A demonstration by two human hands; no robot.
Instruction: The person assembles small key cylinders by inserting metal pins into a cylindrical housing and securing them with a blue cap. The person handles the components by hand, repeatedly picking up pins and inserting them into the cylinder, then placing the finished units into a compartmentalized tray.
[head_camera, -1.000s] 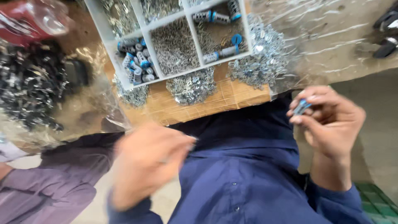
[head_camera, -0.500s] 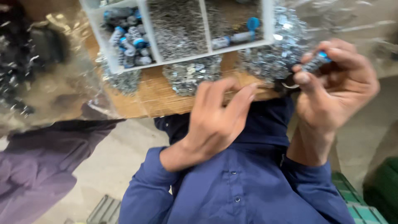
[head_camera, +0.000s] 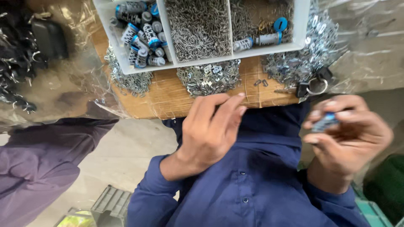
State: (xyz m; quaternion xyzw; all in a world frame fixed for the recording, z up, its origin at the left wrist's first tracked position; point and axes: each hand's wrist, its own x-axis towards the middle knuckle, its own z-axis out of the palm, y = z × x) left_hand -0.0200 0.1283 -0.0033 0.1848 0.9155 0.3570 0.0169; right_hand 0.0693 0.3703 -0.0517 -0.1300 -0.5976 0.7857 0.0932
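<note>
Right hand (head_camera: 349, 134) pinches a small grey metal cylinder with a blue cap (head_camera: 325, 122), blurred; left hand (head_camera: 210, 128) hovers at the wooden worktop (head_camera: 168, 98) edge, fingers loosely together, empty.

White compartment tray (head_camera: 235, 55) of screws on wooden board (head_camera: 168, 101); metal clip heaps (head_camera: 208, 77) alongside; key ring (head_camera: 313, 86) near edge.

Tray (head_camera: 301, 25) on board (head_camera: 168, 98) — metal heaps (head_camera: 208, 77) before it
</note>
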